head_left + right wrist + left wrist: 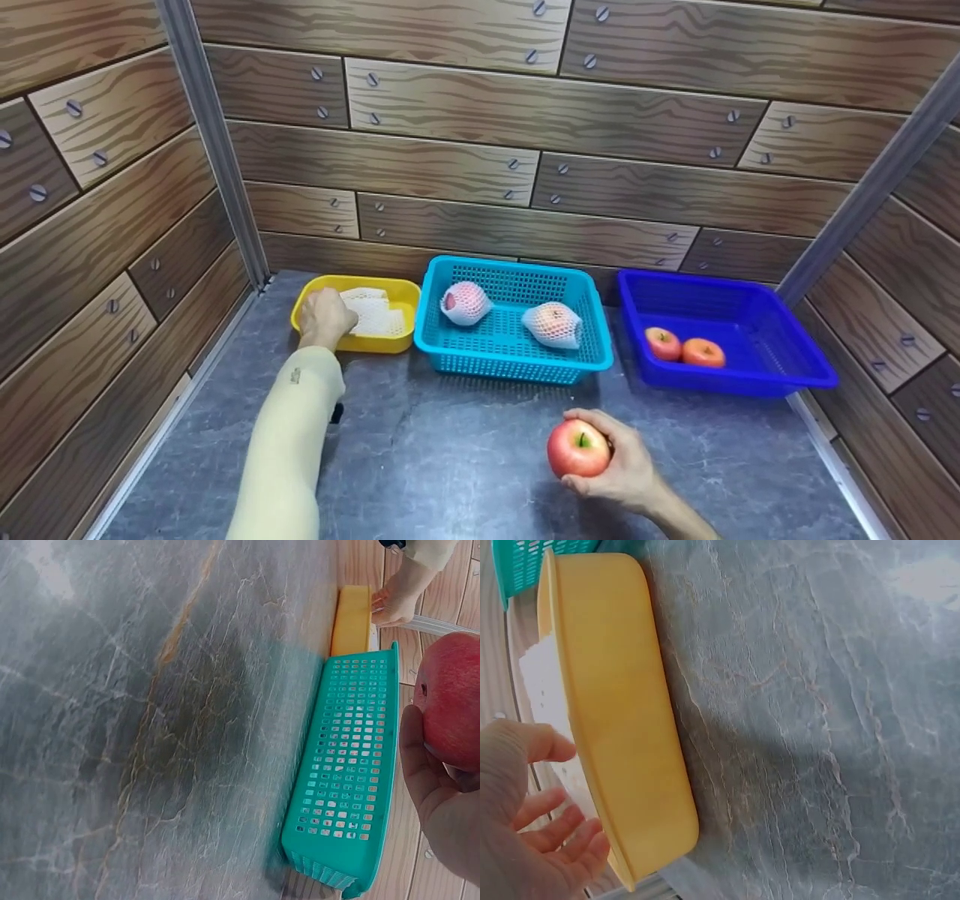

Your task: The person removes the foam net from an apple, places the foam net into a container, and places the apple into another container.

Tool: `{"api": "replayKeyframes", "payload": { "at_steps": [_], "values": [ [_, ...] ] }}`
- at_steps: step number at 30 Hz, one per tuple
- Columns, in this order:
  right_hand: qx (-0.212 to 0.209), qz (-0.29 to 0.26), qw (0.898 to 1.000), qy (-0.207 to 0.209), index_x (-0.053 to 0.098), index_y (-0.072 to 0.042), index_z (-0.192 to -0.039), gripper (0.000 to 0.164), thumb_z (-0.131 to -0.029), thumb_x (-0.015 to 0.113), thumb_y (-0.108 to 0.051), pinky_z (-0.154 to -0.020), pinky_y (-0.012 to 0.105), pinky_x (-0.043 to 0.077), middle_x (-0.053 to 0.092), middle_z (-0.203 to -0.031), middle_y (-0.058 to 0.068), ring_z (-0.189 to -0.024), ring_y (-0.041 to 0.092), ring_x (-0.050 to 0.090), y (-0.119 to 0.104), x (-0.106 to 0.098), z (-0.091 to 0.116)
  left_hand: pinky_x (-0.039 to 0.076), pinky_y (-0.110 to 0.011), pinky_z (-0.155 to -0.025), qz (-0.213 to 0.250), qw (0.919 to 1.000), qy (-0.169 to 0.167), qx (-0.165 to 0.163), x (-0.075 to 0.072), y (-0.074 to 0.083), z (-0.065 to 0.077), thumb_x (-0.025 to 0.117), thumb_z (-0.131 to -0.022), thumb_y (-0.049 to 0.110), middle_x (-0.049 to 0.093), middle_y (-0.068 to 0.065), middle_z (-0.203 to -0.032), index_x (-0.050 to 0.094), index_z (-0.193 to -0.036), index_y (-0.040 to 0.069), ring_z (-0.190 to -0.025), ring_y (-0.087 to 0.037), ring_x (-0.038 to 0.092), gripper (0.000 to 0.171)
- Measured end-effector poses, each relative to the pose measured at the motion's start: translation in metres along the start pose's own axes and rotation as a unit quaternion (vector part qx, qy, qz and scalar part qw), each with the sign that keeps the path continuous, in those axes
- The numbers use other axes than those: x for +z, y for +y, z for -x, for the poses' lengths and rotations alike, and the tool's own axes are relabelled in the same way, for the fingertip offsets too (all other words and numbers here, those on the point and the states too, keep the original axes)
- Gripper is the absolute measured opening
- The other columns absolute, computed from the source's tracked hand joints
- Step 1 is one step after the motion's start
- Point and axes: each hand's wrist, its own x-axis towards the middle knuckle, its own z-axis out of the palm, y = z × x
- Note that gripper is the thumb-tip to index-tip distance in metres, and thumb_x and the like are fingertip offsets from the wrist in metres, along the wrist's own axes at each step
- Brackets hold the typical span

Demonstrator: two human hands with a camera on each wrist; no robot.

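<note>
My right hand (626, 469) grips a red apple (579, 448) above the grey tabletop, its stem facing up; the right wrist view shows the same apple (454, 701) between thumb and fingers. On the far left, my left hand (327, 315) reaches into a yellow tray (360, 343) beside white foam nets (375, 311). Seen from the left wrist, that hand (536, 810) has its thumb apart from loosely bent fingers at the tray's rim. Whether its fingertips touch the nets is hidden.
A turquoise basket (510, 366) in the middle holds two net-wrapped apples (553, 325). To its right, a dark blue basket (750, 300) contains two bare apples (703, 352). Wood-patterned walls (450, 165) close off the back and both sides.
</note>
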Motion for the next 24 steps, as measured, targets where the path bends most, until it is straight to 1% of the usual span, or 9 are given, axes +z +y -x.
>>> {"api": "replayKeyframes", "payload": {
  "at_steps": [2, 3, 9, 13, 17, 20, 22, 24],
  "values": [
    [0.002, -0.005, 1.0, 0.0, 0.075, -0.011, -0.136, 0.077, -0.064, 0.102, -0.014, -0.089, 0.022, 0.063, 0.081, -0.121, 0.013, -0.106, 0.004, 0.075, -0.001, 0.0, 0.0, 0.059, -0.057, -0.106, -0.002, 0.9998, 0.017, 0.014, -0.001, 0.0, 0.003, 0.068, -0.098, 0.023, 0.076, -0.027, -0.123, 0.076, -0.108, -0.004, -0.121, -0.045, 0.071, 0.03],
    [0.002, -0.008, 1.0, 0.0, 0.075, -0.011, -0.136, 0.077, -0.064, 0.102, -0.014, -0.089, 0.023, 0.063, 0.081, -0.121, 0.013, -0.106, 0.004, 0.075, -0.001, 0.0, -0.001, 0.058, -0.058, -0.107, -0.003, 0.9994, 0.026, 0.024, -0.001, 0.0, 0.005, 0.067, -0.099, 0.024, 0.075, -0.028, -0.124, 0.075, -0.11, -0.004, -0.123, -0.046, 0.071, 0.032],
    [0.001, -0.019, 1.0, 0.0, 0.074, -0.01, -0.138, 0.077, -0.066, 0.102, -0.012, -0.088, 0.025, 0.064, 0.08, -0.121, 0.014, -0.105, 0.006, 0.075, -0.003, -0.004, -0.001, 0.051, -0.063, -0.116, -0.013, 0.9937, 0.08, 0.078, 0.001, 0.0, 0.017, 0.062, -0.106, 0.028, 0.071, -0.031, -0.136, 0.07, -0.132, -0.006, -0.133, -0.053, 0.065, 0.044],
    [0.005, -0.014, 1.0, 0.006, 0.074, -0.012, -0.138, 0.077, -0.067, 0.102, -0.013, -0.086, 0.025, 0.064, 0.08, -0.12, 0.013, -0.103, 0.005, 0.075, -0.004, -0.006, -0.004, 0.052, -0.063, -0.112, -0.011, 0.988, 0.111, 0.106, 0.006, -0.002, 0.025, 0.062, -0.107, 0.029, 0.072, -0.029, -0.134, 0.071, -0.133, -0.003, -0.131, -0.052, 0.064, 0.042],
    [-0.002, -0.011, 1.0, 0.015, 0.074, -0.006, -0.138, 0.077, -0.066, 0.102, -0.011, -0.087, 0.024, 0.064, 0.081, -0.12, 0.015, -0.104, 0.005, 0.075, -0.005, -0.01, -0.007, 0.054, -0.062, -0.107, -0.002, 0.9799, 0.141, 0.141, 0.013, 0.001, 0.035, 0.063, -0.108, 0.03, 0.073, -0.026, -0.128, 0.072, -0.128, 0.0, -0.124, -0.05, 0.064, 0.037],
    [0.007, -0.012, 1.0, 0.019, 0.073, -0.003, -0.138, 0.078, -0.066, 0.102, -0.009, -0.086, 0.024, 0.064, 0.08, -0.121, 0.015, -0.104, 0.005, 0.076, -0.007, -0.011, -0.009, 0.054, -0.06, -0.105, 0.004, 0.9722, 0.163, 0.168, 0.018, 0.007, 0.044, 0.065, -0.108, 0.031, 0.074, -0.024, -0.124, 0.073, -0.124, 0.002, -0.121, -0.048, 0.065, 0.034],
    [0.021, -0.012, 0.999, 0.022, 0.074, -0.005, -0.138, 0.077, -0.067, 0.102, -0.009, -0.085, 0.024, 0.064, 0.08, -0.121, 0.014, -0.103, 0.005, 0.075, -0.008, -0.012, -0.01, 0.055, -0.06, -0.103, 0.005, 0.9651, 0.18, 0.19, 0.022, 0.013, 0.051, 0.066, -0.107, 0.032, 0.074, -0.023, -0.122, 0.073, -0.121, 0.004, -0.12, -0.047, 0.065, 0.032],
    [0.031, -0.006, 0.999, 0.024, 0.075, -0.009, -0.138, 0.077, -0.067, 0.102, -0.009, -0.084, 0.024, 0.064, 0.08, -0.122, 0.013, -0.103, 0.005, 0.075, -0.008, -0.012, -0.009, 0.056, -0.06, -0.101, 0.005, 0.9571, 0.195, 0.214, 0.027, 0.02, 0.057, 0.065, -0.107, 0.032, 0.074, -0.022, -0.121, 0.073, -0.119, 0.005, -0.12, -0.046, 0.065, 0.03]
  ]
}}
